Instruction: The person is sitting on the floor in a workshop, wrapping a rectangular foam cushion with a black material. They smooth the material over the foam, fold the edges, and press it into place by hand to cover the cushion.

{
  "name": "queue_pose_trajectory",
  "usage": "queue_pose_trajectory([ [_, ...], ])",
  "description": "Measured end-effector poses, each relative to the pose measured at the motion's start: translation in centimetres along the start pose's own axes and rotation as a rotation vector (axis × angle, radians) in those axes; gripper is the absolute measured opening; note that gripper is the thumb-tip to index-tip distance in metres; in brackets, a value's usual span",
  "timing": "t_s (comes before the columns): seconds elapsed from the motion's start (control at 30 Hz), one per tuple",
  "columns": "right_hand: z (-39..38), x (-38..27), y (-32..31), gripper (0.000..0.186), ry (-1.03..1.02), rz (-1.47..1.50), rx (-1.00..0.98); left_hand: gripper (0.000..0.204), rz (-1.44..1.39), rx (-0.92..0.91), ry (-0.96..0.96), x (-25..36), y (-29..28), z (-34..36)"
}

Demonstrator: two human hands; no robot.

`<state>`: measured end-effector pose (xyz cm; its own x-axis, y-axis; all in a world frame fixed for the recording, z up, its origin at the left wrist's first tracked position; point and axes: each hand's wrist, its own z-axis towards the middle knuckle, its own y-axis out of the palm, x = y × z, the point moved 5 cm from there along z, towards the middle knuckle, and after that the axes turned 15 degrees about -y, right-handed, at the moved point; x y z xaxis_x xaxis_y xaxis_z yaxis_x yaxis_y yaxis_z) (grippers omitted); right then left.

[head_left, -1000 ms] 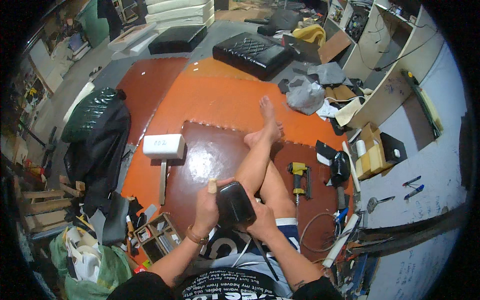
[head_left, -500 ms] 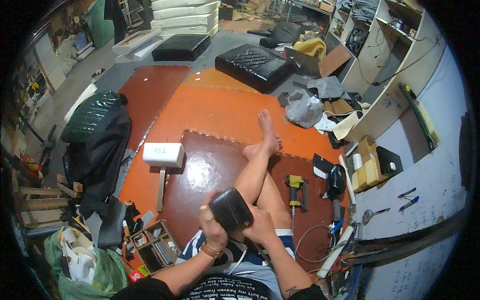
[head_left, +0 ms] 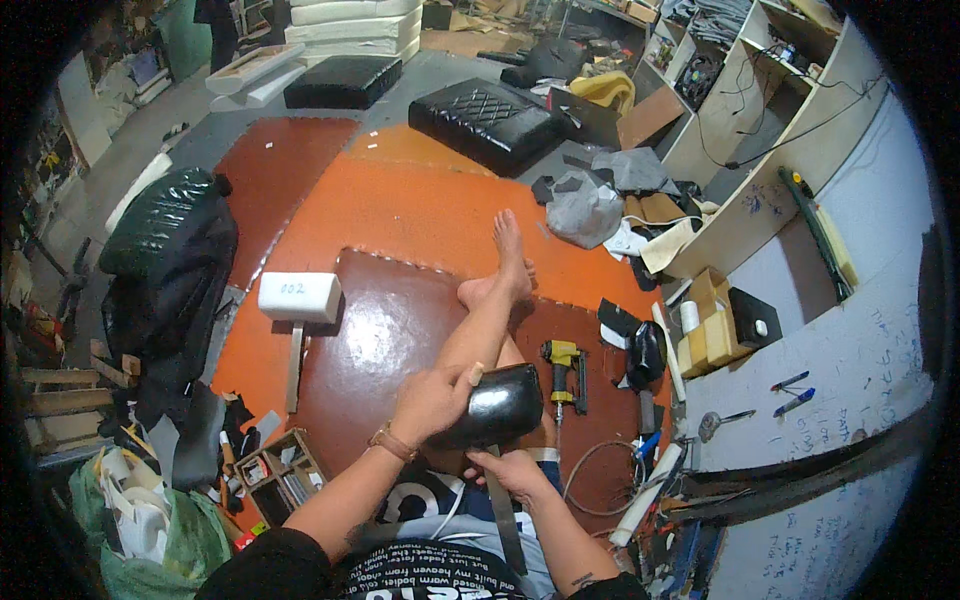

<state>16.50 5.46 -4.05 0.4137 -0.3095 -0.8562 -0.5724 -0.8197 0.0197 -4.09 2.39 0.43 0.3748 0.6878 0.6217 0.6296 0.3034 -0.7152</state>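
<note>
A glossy black padded block (head_left: pixel 490 408), covered in a leather-like material, rests over my lap. My left hand (head_left: pixel 432 402) grips its left end, with a pale wrapping on one finger lying along the top edge. Below the pad, my right hand (head_left: pixel 515 474) is closed around a flat grey-brown strip (head_left: pixel 505 515), which runs from the pad's lower edge down toward my shirt. Whether the strip is fixed to the pad is hidden. To the right of my legs lies a yellow and black staple gun (head_left: pixel 565 375) with a hose.
A white foam block (head_left: pixel 300 297) sits on the orange and maroon floor covering, beside a wooden slat (head_left: pixel 294 368). A divided wooden box (head_left: pixel 283 478) and green sack (head_left: pixel 150 530) are at left. Black cushions (head_left: pixel 487 122) lie ahead; shelving (head_left: pixel 745 160) stands right.
The black pad has turned from upright to lying sideways and shifted right. My right hand has left its side and moved down to the strip. The view has shifted slightly.
</note>
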Motion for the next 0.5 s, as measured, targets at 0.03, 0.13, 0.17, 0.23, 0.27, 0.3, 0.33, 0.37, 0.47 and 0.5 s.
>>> queue_pose_trajectory([
  [0.03, -0.1, 1.1, -0.4, 0.04, -0.005, 0.009, 0.007, 0.059, 0.091, -0.005, -0.02, 0.9, 0.5, -0.3],
  [0.13, 0.5, 2.5, -3.1, 0.075, -0.39, -0.275, 0.176, 0.059, 0.049, 0.058, -0.048, 1.1, 0.8, -1.3],
  [0.17, -0.2, 1.2, -3.5, 0.086, -0.612, -0.261, 0.283, 0.059, 0.007, 0.085, -0.044, 0.9, 0.7, -1.5],
  [0.23, -1.6, -1.0, -4.9, 0.104, -0.714, -0.134, 0.402, 0.058, -0.008, 0.059, -0.066, 0.5, 0.5, -2.2],
  [0.27, -2.1, -2.3, -5.9, 0.113, -0.768, -0.069, 0.466, 0.057, -0.015, 0.046, -0.071, 0.5, 0.4, -2.5],
  [0.3, -1.6, -3.0, -6.4, 0.115, -0.792, -0.231, 0.371, 0.056, -0.041, 0.07, -0.053, 0.5, 0.5, -2.8],
  [0.33, -1.1, -3.6, -7.2, 0.118, -0.813, -0.395, 0.277, 0.055, -0.071, 0.093, -0.029, 0.7, 0.6, -3.0],
  [0.37, -0.6, -4.1, -7.4, 0.12, -0.83, -0.558, 0.179, 0.054, -0.101, 0.117, -0.006, 0.9, 0.7, -3.2],
  [0.47, 0.6, -3.7, -6.0, 0.122, -0.722, -0.752, 0.257, 0.051, -0.067, 0.32, 0.038, 1.1, 0.3, -4.0],
  [0.5, 1.6, -2.4, -6.4, 0.121, -0.635, -0.713, 0.263, 0.051, -0.013, 0.341, 0.052, 1.4, 0.7, -4.2],
])
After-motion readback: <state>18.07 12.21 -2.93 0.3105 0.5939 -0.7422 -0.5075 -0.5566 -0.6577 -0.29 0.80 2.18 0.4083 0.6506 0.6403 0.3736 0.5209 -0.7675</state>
